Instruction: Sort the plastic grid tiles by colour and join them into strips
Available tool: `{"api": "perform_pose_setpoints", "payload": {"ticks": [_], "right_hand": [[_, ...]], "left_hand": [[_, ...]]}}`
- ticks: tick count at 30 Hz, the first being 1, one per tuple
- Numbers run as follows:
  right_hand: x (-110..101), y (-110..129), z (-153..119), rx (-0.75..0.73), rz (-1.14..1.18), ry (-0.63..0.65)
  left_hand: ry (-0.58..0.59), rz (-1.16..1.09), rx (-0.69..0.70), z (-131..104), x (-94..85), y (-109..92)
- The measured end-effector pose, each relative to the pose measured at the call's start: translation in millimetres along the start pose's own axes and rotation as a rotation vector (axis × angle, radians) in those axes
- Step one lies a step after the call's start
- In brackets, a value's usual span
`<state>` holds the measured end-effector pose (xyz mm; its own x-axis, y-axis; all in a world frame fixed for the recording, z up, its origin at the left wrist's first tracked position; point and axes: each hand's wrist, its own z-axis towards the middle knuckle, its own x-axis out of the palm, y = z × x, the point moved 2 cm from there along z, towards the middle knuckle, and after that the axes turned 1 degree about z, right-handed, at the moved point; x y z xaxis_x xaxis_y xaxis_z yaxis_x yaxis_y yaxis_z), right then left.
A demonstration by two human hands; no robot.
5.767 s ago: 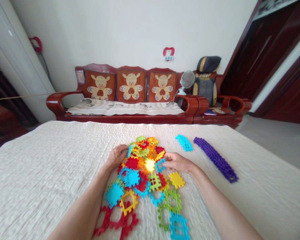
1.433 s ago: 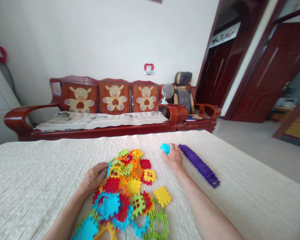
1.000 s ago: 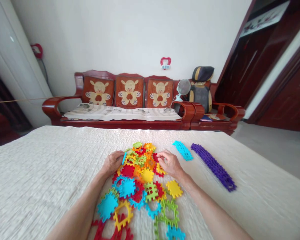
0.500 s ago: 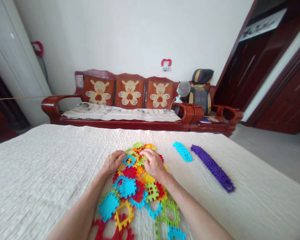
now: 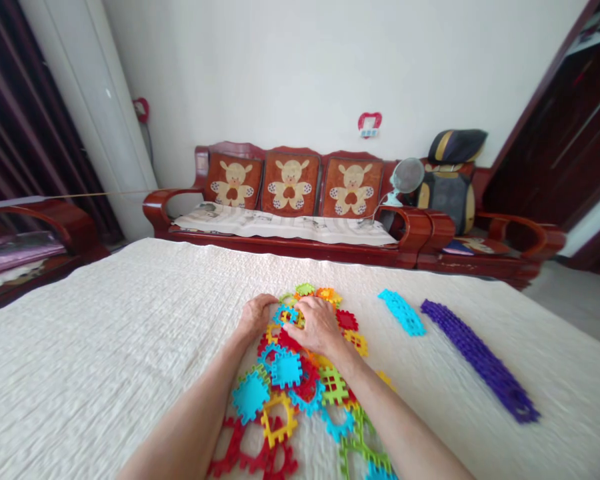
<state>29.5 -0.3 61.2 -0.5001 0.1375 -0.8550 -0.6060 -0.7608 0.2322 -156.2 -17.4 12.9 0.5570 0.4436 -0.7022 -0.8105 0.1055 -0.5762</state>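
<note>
Plastic pieces with notched edges lie in a loose, overlapping pile in front of me, among them a blue square (image 5: 286,369), a green grid (image 5: 333,385) and a yellow frame (image 5: 279,419). My left hand (image 5: 257,315) rests at the pile's far left edge, fingers curled toward a green piece; what it grips, if anything, is hidden. Over the far part of the pile is my right hand (image 5: 319,325), palm down, thumb and fingers apart near a small blue frame (image 5: 285,315).
Right of the pile, a light blue strip (image 5: 403,312) and a longer purple strip (image 5: 477,360) of joined pieces lie on the white table cover (image 5: 130,320). Behind the table stand a wooden sofa (image 5: 290,248) with bear cushions and a small fan (image 5: 408,175).
The view has turned left, so the scene sits further right. My right hand has spread its thumb and shifted a little over the pile. My left hand stays at the far left edge.
</note>
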Motion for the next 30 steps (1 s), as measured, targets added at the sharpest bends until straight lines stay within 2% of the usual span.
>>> {"api": "perform_pose_setpoints", "payload": {"ticks": [5, 10, 13, 15, 19, 22, 24, 27, 30], "right_hand": [[3.8, 2.1, 1.3, 0.051, -0.021, -0.028], [2.5, 1.2, 3.5, 0.048, 0.088, -0.088], [-6.6, -2.5, 1.7, 0.045, 0.196, -0.142], [-20.2, -12.9, -5.1, 0.098, 0.219, -0.204], [-57.3, -55.0, -41.7, 0.254, -0.005, -0.293], [-76.3, -90.5, -82.3, 0.317, -0.239, -0.236], [-80.2, -109.3, -107.2, 0.357, -0.289, -0.185], [-77.9, -126.7, -131.9, 0.345, -0.156, -0.11], [-76.6, -135.3, -141.8, 0.278, 0.058, -0.023]], "left_hand": [[0.008, 0.022, -0.011, 0.1, -1.1, -3.2], [0.011, 0.046, -0.005, 0.2, -1.7, -3.9], [0.007, 0.056, -0.003, -0.3, -0.7, -1.5], [0.01, 0.061, -0.001, -0.7, 0.3, 0.4], [0.029, 0.068, -0.003, -0.6, 1.8, 2.6], [0.032, 0.086, -0.022, 0.5, 1.8, 1.9], [0.032, 0.093, -0.037, 1.1, 1.5, 1.3], [0.029, 0.086, -0.036, 1.2, 1.5, 1.4], [0.02, 0.077, -0.024, 0.8, 2.1, 3.4]]}}
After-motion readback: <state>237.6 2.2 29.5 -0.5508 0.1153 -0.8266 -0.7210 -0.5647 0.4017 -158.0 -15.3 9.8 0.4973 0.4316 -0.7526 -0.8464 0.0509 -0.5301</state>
